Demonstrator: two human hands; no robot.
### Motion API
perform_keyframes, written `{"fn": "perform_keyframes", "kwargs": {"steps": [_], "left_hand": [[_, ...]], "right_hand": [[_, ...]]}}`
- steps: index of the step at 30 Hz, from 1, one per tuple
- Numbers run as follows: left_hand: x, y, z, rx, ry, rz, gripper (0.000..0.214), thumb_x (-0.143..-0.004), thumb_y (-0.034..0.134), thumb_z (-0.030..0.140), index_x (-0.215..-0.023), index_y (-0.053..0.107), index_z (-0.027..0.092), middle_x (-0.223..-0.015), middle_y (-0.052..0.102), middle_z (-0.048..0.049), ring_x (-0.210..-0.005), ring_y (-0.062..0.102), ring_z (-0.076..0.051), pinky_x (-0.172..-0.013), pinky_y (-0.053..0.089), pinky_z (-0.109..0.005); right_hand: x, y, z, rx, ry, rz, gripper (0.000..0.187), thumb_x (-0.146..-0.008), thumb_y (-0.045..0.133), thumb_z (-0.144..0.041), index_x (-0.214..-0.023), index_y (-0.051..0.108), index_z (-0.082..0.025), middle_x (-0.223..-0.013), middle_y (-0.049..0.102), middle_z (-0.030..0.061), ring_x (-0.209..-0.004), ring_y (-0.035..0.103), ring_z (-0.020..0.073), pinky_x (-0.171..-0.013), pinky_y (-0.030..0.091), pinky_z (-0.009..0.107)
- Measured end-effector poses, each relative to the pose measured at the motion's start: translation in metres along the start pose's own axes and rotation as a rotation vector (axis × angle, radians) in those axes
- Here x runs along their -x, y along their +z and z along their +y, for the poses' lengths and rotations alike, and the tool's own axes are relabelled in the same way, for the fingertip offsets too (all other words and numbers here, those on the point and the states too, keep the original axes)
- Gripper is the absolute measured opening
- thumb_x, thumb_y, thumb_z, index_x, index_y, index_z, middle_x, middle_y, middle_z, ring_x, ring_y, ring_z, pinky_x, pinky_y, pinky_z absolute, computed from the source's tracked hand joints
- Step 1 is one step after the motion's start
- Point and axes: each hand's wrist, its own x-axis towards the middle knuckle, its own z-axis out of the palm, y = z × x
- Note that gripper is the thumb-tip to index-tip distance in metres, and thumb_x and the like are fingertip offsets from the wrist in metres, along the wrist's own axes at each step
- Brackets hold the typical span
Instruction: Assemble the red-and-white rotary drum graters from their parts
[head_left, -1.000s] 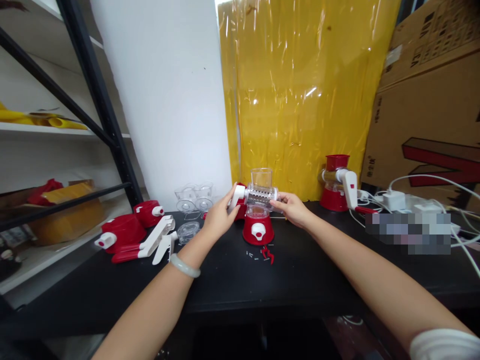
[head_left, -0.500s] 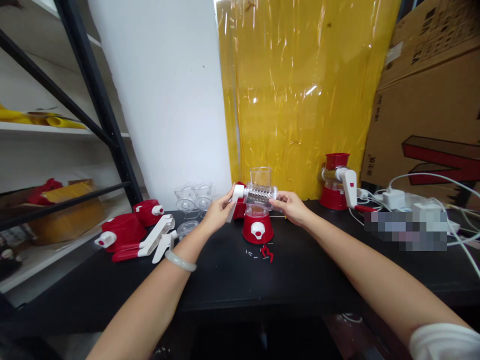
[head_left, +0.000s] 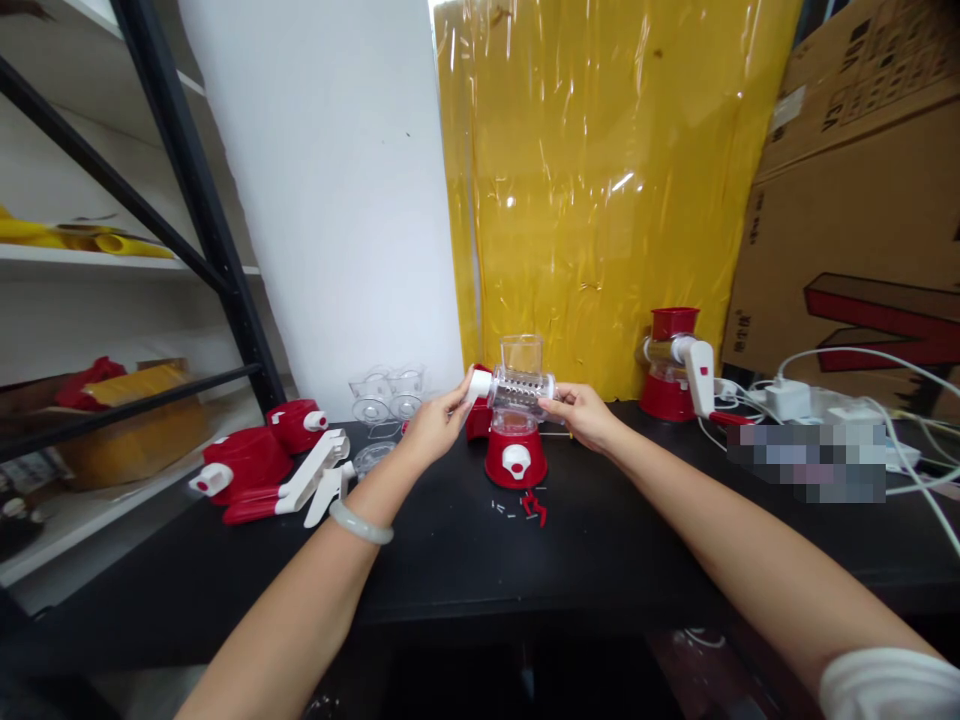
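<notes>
A rotary grater stands in front of me, with a red base [head_left: 516,462], a clear housing [head_left: 521,352] on top and a perforated metal drum [head_left: 517,388] lying sideways inside. My left hand [head_left: 441,420] is closed on the white crank handle [head_left: 480,383] at the drum's left end, and its fingers hide most of the crank arm. On the other side, my right hand [head_left: 583,412] pinches the right end of the clear housing. Small red plastic parts [head_left: 534,507] and several screws [head_left: 501,508] lie in front of the base.
Red bases [head_left: 251,465], white crank handles [head_left: 315,470] and clear housings [head_left: 386,395] lie at the left. An assembled grater [head_left: 670,365] stands at the back right, beside white cables and adapters [head_left: 787,398]. A large cardboard box [head_left: 855,220] rises behind them.
The white crank arm hung down beside my left hand before; now it is turned away and mostly hidden behind that hand. My right hand has stayed in place.
</notes>
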Motion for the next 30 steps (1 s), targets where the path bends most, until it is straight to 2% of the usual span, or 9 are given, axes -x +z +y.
{"fn": "perform_keyframes", "kwargs": {"steps": [6, 16, 22, 27, 30], "left_hand": [[-0.001, 0.0071, -0.0032, 0.116, -0.007, -0.002, 0.06, -0.089, 0.048, 0.04, -0.144, 0.04, 0.018, -0.112, 0.071, -0.0035, -0.093, 0.065, -0.02, -0.088, 0.051, -0.03], [-0.0012, 0.0056, -0.0045, 0.042, -0.011, -0.011, 0.059, -0.089, 0.048, 0.038, -0.144, 0.039, 0.019, -0.105, 0.073, -0.0007, -0.093, 0.065, -0.019, -0.087, 0.051, -0.029], [-0.001, 0.0059, -0.0048, 0.073, 0.004, 0.0, 0.059, -0.089, 0.049, 0.039, -0.144, 0.04, 0.019, -0.107, 0.073, -0.0005, -0.091, 0.066, -0.019, -0.087, 0.052, -0.031], [-0.0005, 0.0039, -0.0031, 0.124, 0.01, -0.031, 0.061, -0.089, 0.049, 0.043, -0.144, 0.04, 0.019, -0.121, 0.067, -0.0056, -0.097, 0.065, -0.021, -0.089, 0.051, -0.031], [0.0002, 0.0022, -0.0011, 0.188, 0.014, -0.069, 0.068, -0.088, 0.052, 0.045, -0.148, 0.032, 0.021, -0.135, 0.057, -0.0098, -0.103, 0.064, -0.021, -0.09, 0.051, -0.031]], "right_hand": [[0.0003, 0.0014, -0.0012, -0.012, 0.02, 0.018, 0.034, -0.049, 0.086, -0.04, -0.067, 0.069, -0.016, -0.071, 0.069, 0.003, -0.066, 0.062, 0.0147, -0.072, 0.05, 0.032], [0.0003, -0.0005, 0.0, -0.028, 0.025, -0.006, 0.033, -0.05, 0.086, -0.04, -0.069, 0.071, -0.017, -0.073, 0.071, 0.0033, -0.068, 0.063, 0.0143, -0.073, 0.05, 0.031], [0.0002, -0.0016, -0.001, -0.024, 0.033, -0.034, 0.036, -0.05, 0.086, -0.041, -0.071, 0.072, -0.016, -0.076, 0.072, 0.0049, -0.071, 0.065, 0.016, -0.075, 0.051, 0.033], [0.0004, -0.0009, -0.0012, -0.025, 0.033, -0.031, 0.034, -0.05, 0.086, -0.041, -0.07, 0.072, -0.017, -0.074, 0.072, 0.0037, -0.07, 0.065, 0.0154, -0.076, 0.051, 0.032], [0.0002, -0.0032, 0.0008, -0.004, 0.022, -0.043, 0.032, -0.053, 0.085, -0.041, -0.07, 0.072, -0.017, -0.074, 0.071, 0.003, -0.07, 0.064, 0.0149, -0.075, 0.05, 0.032]]}}
